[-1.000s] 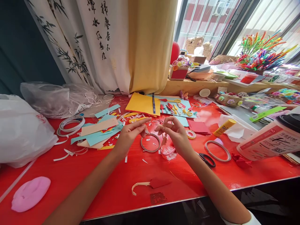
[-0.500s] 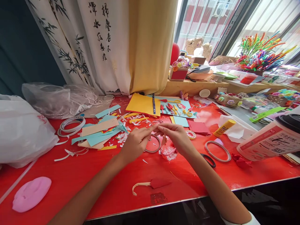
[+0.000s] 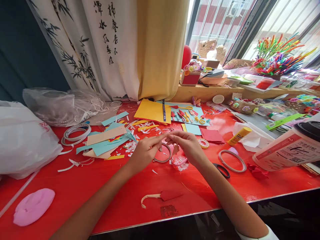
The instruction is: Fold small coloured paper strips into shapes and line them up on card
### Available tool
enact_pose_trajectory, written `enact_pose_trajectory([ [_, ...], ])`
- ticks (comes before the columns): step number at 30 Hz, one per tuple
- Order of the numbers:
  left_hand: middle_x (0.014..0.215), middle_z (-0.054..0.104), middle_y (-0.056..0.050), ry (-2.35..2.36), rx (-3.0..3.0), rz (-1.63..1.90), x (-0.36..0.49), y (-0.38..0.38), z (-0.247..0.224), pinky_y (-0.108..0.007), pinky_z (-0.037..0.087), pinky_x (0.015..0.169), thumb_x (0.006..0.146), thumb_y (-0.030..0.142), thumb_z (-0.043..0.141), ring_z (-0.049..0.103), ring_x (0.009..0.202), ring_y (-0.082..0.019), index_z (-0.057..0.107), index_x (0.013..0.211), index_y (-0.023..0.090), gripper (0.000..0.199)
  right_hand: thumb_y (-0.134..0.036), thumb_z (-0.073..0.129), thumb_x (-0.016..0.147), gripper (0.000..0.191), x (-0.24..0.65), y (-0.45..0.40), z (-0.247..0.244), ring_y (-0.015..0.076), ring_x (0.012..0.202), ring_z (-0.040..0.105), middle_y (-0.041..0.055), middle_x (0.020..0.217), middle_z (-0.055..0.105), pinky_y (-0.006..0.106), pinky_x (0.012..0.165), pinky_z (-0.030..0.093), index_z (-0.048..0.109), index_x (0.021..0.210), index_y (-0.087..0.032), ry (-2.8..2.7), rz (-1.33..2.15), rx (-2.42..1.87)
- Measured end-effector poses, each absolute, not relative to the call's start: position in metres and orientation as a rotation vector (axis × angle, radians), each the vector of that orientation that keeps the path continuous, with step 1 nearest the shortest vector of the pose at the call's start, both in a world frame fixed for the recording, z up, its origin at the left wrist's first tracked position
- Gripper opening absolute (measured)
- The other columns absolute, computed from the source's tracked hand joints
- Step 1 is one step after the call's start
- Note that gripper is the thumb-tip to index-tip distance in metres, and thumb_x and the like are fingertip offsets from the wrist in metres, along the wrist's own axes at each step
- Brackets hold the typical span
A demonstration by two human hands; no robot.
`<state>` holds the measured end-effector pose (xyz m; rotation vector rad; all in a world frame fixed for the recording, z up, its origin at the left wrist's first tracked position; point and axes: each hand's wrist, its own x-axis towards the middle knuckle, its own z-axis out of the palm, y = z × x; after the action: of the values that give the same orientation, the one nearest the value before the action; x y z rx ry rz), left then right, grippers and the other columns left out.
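Note:
My left hand (image 3: 146, 149) and my right hand (image 3: 188, 145) meet above the middle of the red table, fingertips touching and fingers closed. Whatever lies between the fingers is hidden. A small tan paper piece (image 3: 176, 149) shows just under my right fingers; I cannot tell whether they hold it. Beneath the hands is a roll of tape (image 3: 167, 160), partly covered. A pink ring-shaped item (image 3: 179, 162) and white shreds lie below my right hand. Nearer the table's front edge rests a red paper piece (image 3: 170, 195) joined to a curled cream strip (image 3: 150, 196).
Paper strips and scraps (image 3: 107, 136) lie to the left, beside tape rolls (image 3: 75, 133). Black scissor handles (image 3: 222, 171), another tape ring (image 3: 232, 161), a glue stick (image 3: 239, 136) and a large tilted cup (image 3: 287, 150) are at right. Pink clay (image 3: 33, 206) sits front left.
Both hands stay nearly in place, fingertips together, with only a slight shift of the fingers. The things on the table have not moved.

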<state>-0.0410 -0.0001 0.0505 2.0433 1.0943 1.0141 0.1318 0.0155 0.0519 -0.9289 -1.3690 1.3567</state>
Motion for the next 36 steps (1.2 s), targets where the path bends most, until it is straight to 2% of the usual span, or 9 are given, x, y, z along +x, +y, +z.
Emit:
enact_pose_trajectory([
  [3,0.068,0.053,0.0,1.022,1.716,0.96,-0.042,0.001,0.055,-0.023,0.033,0.059,0.084,0.026,0.042,0.041,0.061,-0.01,0.049,0.123,0.023,0.04,-0.031,0.06,0.074,0.022,0.131,0.015,0.053,0.0137,0.072,0.06,0.0059,0.077,0.065,0.021,0.052,0.046,0.066,0.087,-0.015,-1.391,1.352,-0.914],
  [6,0.067,0.051,0.0,0.964,1.577,0.949,-0.043,0.002,0.056,-0.022,0.032,0.058,0.082,0.029,0.044,0.039,0.06,-0.009,0.049,0.123,0.021,0.042,-0.031,0.06,0.074,0.021,0.131,0.015,0.052,0.0135,0.072,0.06,0.0058,0.077,0.065,0.021,0.053,0.047,0.066,0.086,-0.016,-1.392,1.349,-0.915],
  [12,0.064,0.05,0.002,1.063,1.803,0.939,-0.042,0.001,0.054,-0.022,0.029,0.054,0.083,0.025,0.042,0.036,0.055,-0.009,0.046,0.125,0.025,0.043,-0.037,0.061,0.073,0.027,0.133,0.017,0.048,0.0162,0.072,0.059,0.009,0.082,0.064,0.019,0.04,0.041,0.065,0.088,-0.015,-1.354,1.369,-0.944],
  [17,0.071,0.056,0.001,1.124,2.178,0.957,-0.042,0.002,0.049,-0.025,0.034,0.069,0.084,0.015,0.037,0.046,0.067,-0.012,0.046,0.126,0.026,0.044,-0.037,0.062,0.072,0.027,0.133,0.018,0.047,0.0152,0.068,0.059,0.0078,0.076,0.064,0.018,0.039,0.041,0.066,0.085,-0.014,-1.355,1.348,-0.966],
  [21,0.074,0.059,0.0,1.159,2.342,0.942,-0.042,0.002,0.046,-0.028,0.032,0.072,0.084,0.013,0.036,0.046,0.067,-0.012,0.042,0.128,0.026,0.047,-0.037,0.062,0.072,0.027,0.133,0.017,0.046,0.0139,0.063,0.057,0.0058,0.069,0.062,0.019,0.037,0.04,0.066,0.084,-0.014,-1.373,1.307,-0.98],
  [29,0.072,0.053,0.0,1.049,1.724,1.011,-0.04,0.0,0.054,-0.022,0.034,0.059,0.083,0.023,0.04,0.043,0.063,-0.01,0.056,0.116,0.022,0.037,-0.036,0.061,0.073,0.022,0.131,0.015,0.05,0.0139,0.066,0.058,0.0046,0.069,0.063,0.021,0.047,0.044,0.066,0.082,-0.016,-1.416,1.278,-0.978],
  [33,0.068,0.052,0.001,1.025,1.584,1.093,-0.043,0.004,0.056,-0.022,0.034,0.057,0.082,0.026,0.043,0.039,0.058,-0.009,0.051,0.121,0.023,0.04,-0.031,0.06,0.073,0.016,0.13,0.014,0.052,0.0127,0.065,0.057,0.0035,0.068,0.062,0.022,0.049,0.044,0.066,0.077,-0.016,-1.424,1.263,-0.976],
  [36,0.072,0.054,0.001,1.087,1.551,1.256,-0.05,0.009,0.059,-0.022,0.036,0.061,0.082,0.031,0.045,0.041,0.059,-0.009,0.051,0.121,0.023,0.04,-0.033,0.061,0.073,0.017,0.13,0.013,0.052,0.0129,0.064,0.057,0.0033,0.068,0.062,0.022,0.049,0.045,0.065,0.075,-0.016,-1.435,1.26,-0.996],
])
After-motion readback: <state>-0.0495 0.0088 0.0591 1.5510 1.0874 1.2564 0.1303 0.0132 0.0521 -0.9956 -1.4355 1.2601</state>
